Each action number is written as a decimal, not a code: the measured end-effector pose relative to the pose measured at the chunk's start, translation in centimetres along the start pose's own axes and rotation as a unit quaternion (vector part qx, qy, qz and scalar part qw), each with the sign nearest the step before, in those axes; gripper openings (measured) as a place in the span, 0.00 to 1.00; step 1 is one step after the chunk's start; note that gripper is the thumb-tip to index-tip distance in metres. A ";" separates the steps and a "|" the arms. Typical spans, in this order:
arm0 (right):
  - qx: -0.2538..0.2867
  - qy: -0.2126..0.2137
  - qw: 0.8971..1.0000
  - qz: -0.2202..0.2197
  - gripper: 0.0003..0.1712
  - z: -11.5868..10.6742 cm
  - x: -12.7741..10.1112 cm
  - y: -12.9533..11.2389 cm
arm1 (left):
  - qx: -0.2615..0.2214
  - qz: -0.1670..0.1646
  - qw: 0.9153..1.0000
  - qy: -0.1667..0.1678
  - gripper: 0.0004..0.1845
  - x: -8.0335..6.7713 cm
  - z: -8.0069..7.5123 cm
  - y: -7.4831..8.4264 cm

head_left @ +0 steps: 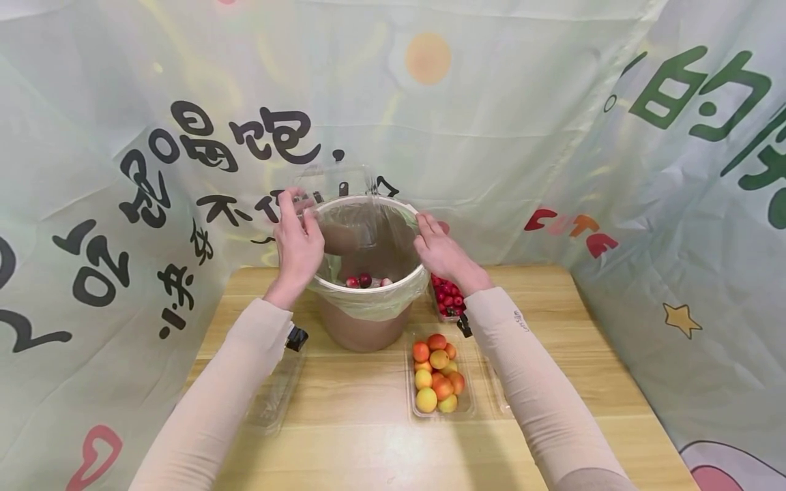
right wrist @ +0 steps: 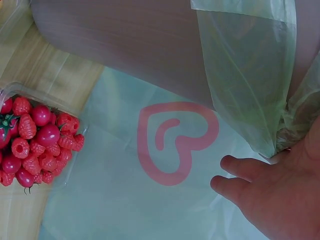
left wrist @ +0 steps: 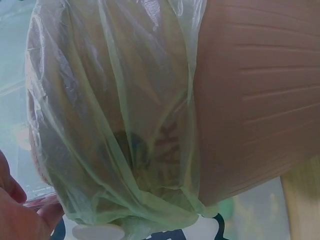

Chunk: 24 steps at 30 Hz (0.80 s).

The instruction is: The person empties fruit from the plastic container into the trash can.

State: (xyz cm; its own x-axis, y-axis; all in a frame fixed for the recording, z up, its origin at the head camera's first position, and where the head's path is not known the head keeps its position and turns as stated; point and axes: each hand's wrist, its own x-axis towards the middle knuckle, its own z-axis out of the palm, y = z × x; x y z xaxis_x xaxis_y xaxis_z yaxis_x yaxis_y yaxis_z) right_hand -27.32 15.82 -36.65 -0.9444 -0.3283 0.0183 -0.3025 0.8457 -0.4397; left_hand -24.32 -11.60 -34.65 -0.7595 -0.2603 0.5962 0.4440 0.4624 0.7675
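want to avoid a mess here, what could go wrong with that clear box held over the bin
1. The left hand grips the clear box tilted above the bin; fruit left in it might miss the rim.
2. The right hand rests at the rim where the green liner folds over; a tug could slip it inside.
3. The open tray of red fruit sits right beside the bin and might be knocked.

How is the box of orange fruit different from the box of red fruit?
The box of orange fruit holds round orange and yellow fruits, while the box of red fruit holds small red berries and tiny tomatoes. The orange one lies in plain view, nearer the person; the red one sits partly hidden behind the right hand, beside the bin. Both are clear plastic boxes, lying open on the wooden table.
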 end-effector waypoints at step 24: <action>0.002 0.003 1.000 0.000 0.39 0.0 0.0 0.0 | -0.003 0.024 1.000 -0.005 0.18 -0.1 0.0 -0.2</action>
State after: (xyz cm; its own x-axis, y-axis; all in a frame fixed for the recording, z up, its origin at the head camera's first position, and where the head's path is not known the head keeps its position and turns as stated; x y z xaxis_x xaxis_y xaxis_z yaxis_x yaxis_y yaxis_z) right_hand -27.30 15.81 -36.62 -0.9448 -0.3268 0.0234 -0.3028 0.8436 -0.4435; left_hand -24.35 -11.66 -34.86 -0.7425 -0.2290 0.6295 0.4825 0.4690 0.7398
